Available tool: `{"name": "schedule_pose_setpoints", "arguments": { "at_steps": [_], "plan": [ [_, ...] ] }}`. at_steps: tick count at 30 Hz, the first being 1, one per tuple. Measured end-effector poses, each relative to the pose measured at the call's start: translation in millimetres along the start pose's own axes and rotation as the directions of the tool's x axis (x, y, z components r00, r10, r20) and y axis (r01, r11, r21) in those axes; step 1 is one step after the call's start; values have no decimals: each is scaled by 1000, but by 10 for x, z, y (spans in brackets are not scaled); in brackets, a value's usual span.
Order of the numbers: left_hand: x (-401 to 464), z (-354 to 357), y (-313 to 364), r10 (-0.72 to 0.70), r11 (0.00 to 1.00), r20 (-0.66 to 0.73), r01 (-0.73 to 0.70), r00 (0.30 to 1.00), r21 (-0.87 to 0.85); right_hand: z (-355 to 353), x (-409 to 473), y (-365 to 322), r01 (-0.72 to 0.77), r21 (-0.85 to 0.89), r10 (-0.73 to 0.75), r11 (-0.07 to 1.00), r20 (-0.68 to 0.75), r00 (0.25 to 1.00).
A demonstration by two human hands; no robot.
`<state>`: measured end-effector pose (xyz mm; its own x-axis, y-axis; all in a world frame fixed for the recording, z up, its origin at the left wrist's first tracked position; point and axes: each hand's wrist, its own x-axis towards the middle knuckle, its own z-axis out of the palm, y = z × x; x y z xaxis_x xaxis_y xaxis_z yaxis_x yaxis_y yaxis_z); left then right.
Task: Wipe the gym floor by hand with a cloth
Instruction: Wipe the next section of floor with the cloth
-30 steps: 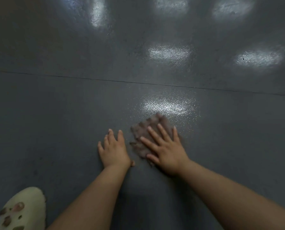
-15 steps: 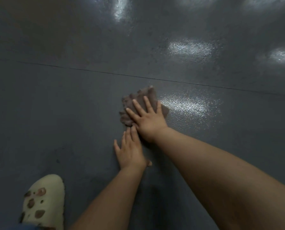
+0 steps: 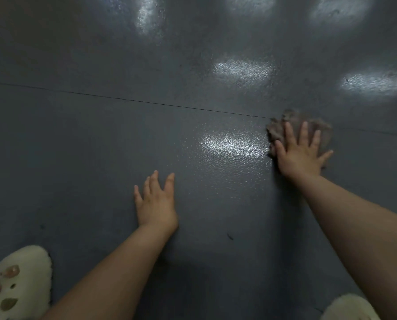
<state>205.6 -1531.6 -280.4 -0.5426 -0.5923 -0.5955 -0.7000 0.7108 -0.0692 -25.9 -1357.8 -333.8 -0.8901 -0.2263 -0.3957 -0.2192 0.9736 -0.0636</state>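
Observation:
A crumpled brownish cloth (image 3: 285, 125) lies on the dark grey gym floor (image 3: 100, 146), right on a thin seam line. My right hand (image 3: 300, 153) presses flat on the cloth with its fingers spread and straight, covering most of it. My left hand (image 3: 157, 204) rests flat on the bare floor to the lower left, fingers straight, well apart from the cloth.
A thin seam (image 3: 123, 100) crosses the floor from left to right. Bright light reflections shine on the textured floor. A cream clog (image 3: 17, 285) sits at the bottom left, and another clog's toe (image 3: 350, 308) shows at the bottom right.
My right hand has swept the cloth to the right, away from my left hand and onto the seam. The left hand stays planted on the floor.

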Motion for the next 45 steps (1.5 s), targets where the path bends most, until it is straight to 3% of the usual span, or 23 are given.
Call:
{"name": "schedule_pose_setpoints", "arguments": {
  "at_steps": [4, 7, 9, 11, 15, 16, 18, 21, 24, 27, 30, 32, 35, 41, 43, 45],
  "plan": [
    [-91, 54, 168, 98, 993, -52, -101, 994, -56, 104, -269, -184, -36, 25, 36, 999, 5, 999],
    [-157, 95, 275, 101, 988, -58, -107, 993, -112, 345, -719, -486, 171, -46, -170, 984, 25, 985],
    [-200, 105, 353, 114, 985, -73, -123, 991, -122, 553, -1101, -583, 375, -88, -380, 923, -44, 924],
    [-244, 112, 456, 146, 978, -76, -156, 986, -138, 675, -1389, -553, 542, -96, -543, 835, 18, 840],
    [-296, 137, 706, 180, 970, -75, -190, 981, -153, 636, -1364, -306, 770, -135, -769, 624, 68, 635],
    [-298, 149, 768, 185, 969, -70, -194, 980, -152, 613, -1268, -222, 780, -154, -780, 606, 75, 621],
    [-299, 178, 884, 202, 971, -50, -207, 978, -119, 499, -1047, -48, 704, -171, -695, 690, 116, 709],
    [-329, 240, 1062, 247, 969, 10, -247, 969, 3, 337, -740, 273, 498, -160, -498, 853, 38, 866],
    [-385, 293, 1210, 269, 958, 77, -275, 960, 83, 235, -522, 735, 204, -110, -206, 973, -4, 979],
    [-407, 311, 1251, 262, 954, 77, -271, 962, 130, 167, -521, 974, -65, -21, 65, 998, -12, 998],
    [-411, 300, 1248, 250, 957, 82, -259, 965, 130, 222, -636, 806, -174, 60, 174, 983, 12, 985],
    [-414, 287, 1268, 240, 958, 84, -250, 967, 138, 296, -803, 629, -129, 42, 128, 991, 19, 992],
    [-412, 282, 1310, 216, 963, 75, -225, 974, 148, 519, -1148, 477, 125, -43, -125, 991, 1, 992],
    [-425, 289, 1357, 184, 969, 63, -192, 981, 156, 510, -1254, 831, 533, -179, -517, 827, 133, 846],
    [-427, 285, 1361, 181, 970, 74, -191, 981, 151, 437, -1090, 1058, 509, -168, -504, 844, 74, 860],
    [-427, 279, 1354, 182, 972, 77, -192, 980, 138, 375, -912, 1357, 303, -110, -303, 947, 13, 953]
  ]
}}
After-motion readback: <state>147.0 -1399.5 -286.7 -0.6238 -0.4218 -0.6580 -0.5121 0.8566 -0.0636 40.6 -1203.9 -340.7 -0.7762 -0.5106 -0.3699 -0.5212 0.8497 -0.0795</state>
